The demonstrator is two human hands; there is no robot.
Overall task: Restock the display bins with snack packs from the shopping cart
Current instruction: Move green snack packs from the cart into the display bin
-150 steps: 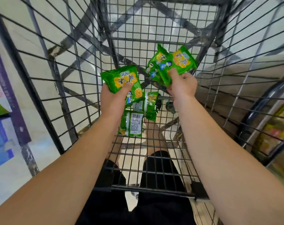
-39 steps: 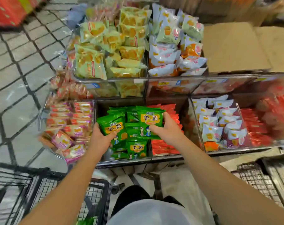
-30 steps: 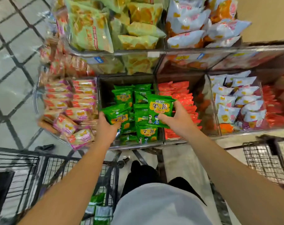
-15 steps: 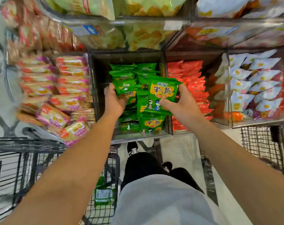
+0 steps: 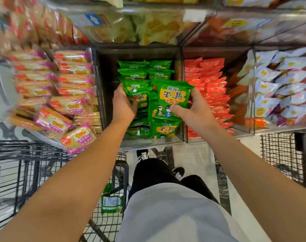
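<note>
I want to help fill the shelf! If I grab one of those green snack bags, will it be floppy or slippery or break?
The green snack pack in the right hand keeps its puffy shape, so it is probably light and only slightly floppy. Its wrapper looks glossy, so it may slide; pinch it as the left hand does. The snack inside probably crushes if squeezed.

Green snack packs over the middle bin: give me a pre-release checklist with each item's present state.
1. Right hand grips a green pack: ok.
2. Left hand grips green packs: ok.
3. Both loads are over the green bin, not the red packs: ok.
4. Bin contents match: ok.
5. Room in the bin's left side: ok.
6. Packs remaining in the shopping cart: ok, at least one.
</note>
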